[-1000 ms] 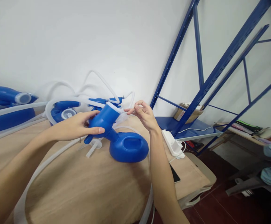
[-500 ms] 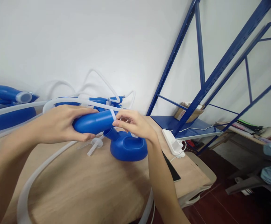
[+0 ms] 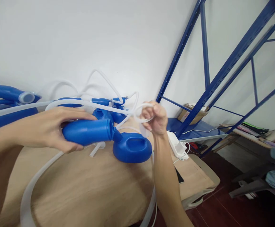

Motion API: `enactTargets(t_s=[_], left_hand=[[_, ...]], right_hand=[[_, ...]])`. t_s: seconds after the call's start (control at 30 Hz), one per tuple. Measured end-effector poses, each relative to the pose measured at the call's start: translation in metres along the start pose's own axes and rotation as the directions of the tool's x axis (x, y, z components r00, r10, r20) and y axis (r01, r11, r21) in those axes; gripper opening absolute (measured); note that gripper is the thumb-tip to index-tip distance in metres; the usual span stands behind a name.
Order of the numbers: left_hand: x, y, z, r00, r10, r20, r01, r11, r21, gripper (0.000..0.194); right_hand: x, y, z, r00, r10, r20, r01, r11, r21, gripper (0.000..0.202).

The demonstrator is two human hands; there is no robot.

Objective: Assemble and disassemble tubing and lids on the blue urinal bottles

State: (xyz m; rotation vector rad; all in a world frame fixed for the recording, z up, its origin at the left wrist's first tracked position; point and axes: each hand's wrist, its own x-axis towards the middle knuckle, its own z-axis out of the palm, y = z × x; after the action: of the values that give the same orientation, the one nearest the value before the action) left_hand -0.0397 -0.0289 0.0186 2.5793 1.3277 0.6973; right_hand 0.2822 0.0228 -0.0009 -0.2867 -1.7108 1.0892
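Note:
My left hand is wrapped round a blue plastic funnel piece, a short curved tube whose open, rimmed mouth faces right. In my right hand, raised to the right of it, the fingers pinch a translucent white ring; part of it is hidden behind the fingers. Between and below the hands, a blue urinal bottle with a recessed handle stands on the wooden table. Its slanting spout points up to the left, just beside the funnel piece's mouth. A small translucent tube fitting lies left of the bottle.
Long translucent hoses loop over the table. More blue bottles stand along the wall. On the right are a white power strip, a dark phone and a blue metal rack.
My right hand has pulled the translucent ring off the funnel piece's mouth and moved right and slightly up. My left hand has shifted a little left with the funnel piece, whose mouth is now uncovered.

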Motion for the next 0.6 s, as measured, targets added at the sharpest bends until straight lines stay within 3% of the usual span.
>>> enactTargets(t_s=[0.03, 0.1, 0.17, 0.23, 0.33, 0.47, 0.53, 0.6], left_hand=[[0.001, 0.0, 0.0, 1.0, -0.029, -0.009, 0.029, 1.0, 0.011, 0.068], [0.006, 0.006, 0.007, 0.991, -0.13, 0.003, 0.13, 0.991, -0.033, 0.073], [0.014, 0.017, 0.024, 0.977, -0.194, 0.089, 0.205, 0.971, -0.127, 0.077], [0.025, 0.032, 0.047, 0.964, -0.229, 0.138, 0.252, 0.949, -0.189, 0.079], [0.043, 0.051, 0.084, 0.95, -0.299, 0.087, 0.311, 0.925, -0.216, 0.075], [0.075, 0.064, 0.12, 0.92, -0.387, 0.055, 0.39, 0.895, -0.217, 0.077], [0.094, 0.068, 0.133, 0.911, -0.412, 0.028, 0.411, 0.897, -0.162, 0.081], [0.111, 0.072, 0.142, 0.906, -0.423, 0.01, 0.42, 0.898, -0.131, 0.083]], right_hand=[[-0.001, -0.002, -0.011, 0.998, -0.036, -0.059, 0.034, 0.999, -0.032, 0.052], [-0.004, -0.006, -0.031, 0.997, 0.064, -0.03, -0.07, 0.969, -0.239, 0.049], [-0.007, -0.009, -0.047, 0.963, 0.269, -0.007, -0.233, 0.819, -0.524, 0.045], [-0.011, -0.008, -0.06, 0.887, 0.459, -0.055, -0.355, 0.6, -0.717, 0.043], [-0.016, 0.003, -0.076, 0.736, 0.673, -0.073, -0.437, 0.39, -0.81, 0.043], [-0.018, 0.025, -0.094, 0.573, 0.813, -0.104, -0.443, 0.2, -0.874, 0.073], [-0.019, 0.035, -0.1, 0.513, 0.848, -0.132, -0.49, 0.162, -0.857, 0.078], [-0.02, 0.042, -0.104, 0.501, 0.861, -0.092, -0.522, 0.216, -0.825, 0.078]])
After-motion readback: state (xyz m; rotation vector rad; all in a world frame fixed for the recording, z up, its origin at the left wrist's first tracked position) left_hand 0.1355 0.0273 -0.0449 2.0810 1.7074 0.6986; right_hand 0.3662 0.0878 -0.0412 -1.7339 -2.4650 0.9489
